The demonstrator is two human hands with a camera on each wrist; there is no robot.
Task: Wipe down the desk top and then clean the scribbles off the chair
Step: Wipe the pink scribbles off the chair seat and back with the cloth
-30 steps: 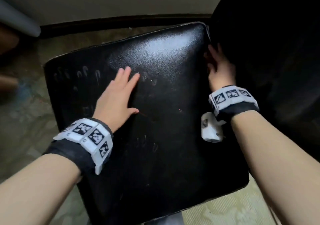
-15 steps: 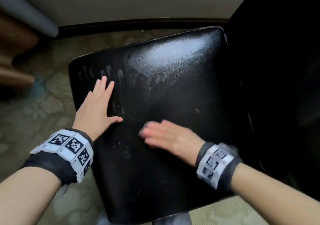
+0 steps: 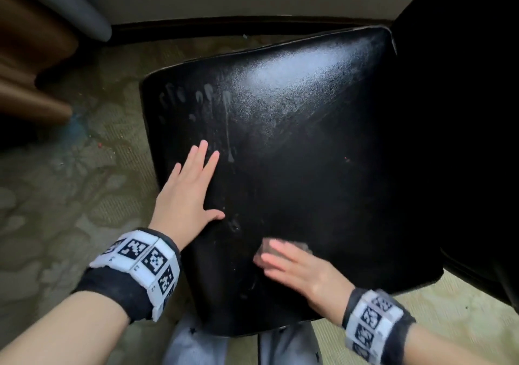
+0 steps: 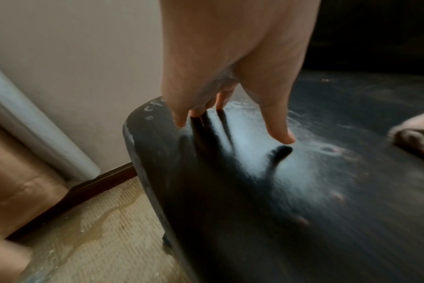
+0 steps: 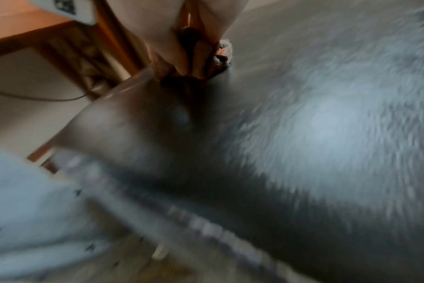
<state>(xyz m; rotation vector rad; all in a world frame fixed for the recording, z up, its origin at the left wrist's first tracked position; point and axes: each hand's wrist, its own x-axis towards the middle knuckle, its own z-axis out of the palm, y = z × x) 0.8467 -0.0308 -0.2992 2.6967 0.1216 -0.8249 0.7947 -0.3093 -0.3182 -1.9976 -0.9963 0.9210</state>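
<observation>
A black glossy leather chair seat (image 3: pixel 309 139) fills the head view, smeared with finger marks and wipe streaks near its far left. My left hand (image 3: pixel 191 190) lies flat on the seat's left side with the fingers straight and slightly spread. The left wrist view shows those fingertips (image 4: pixel 282 137) touching the seat (image 4: pixel 278 210). My right hand (image 3: pixel 295 269) is near the seat's front edge, blurred by motion, its straight fingers pressing a small grey cloth (image 3: pixel 303 245) onto the leather. The cloth (image 5: pixel 224 51) peeks out beyond the fingers in the right wrist view.
The dark chair back (image 3: pixel 463 111) rises at the right. Patterned greenish carpet (image 3: pixel 70 196) surrounds the chair. Brown wooden furniture (image 3: pixel 28 55) and a grey tube (image 3: pixel 70 4) stand at the far left against the wall. My pale trousers (image 3: pixel 196 345) are just below the seat's front edge.
My right hand came from the seat's far right edge to the front middle, sliding the cloth toward me. The left hand slid back toward the seat's left edge.
</observation>
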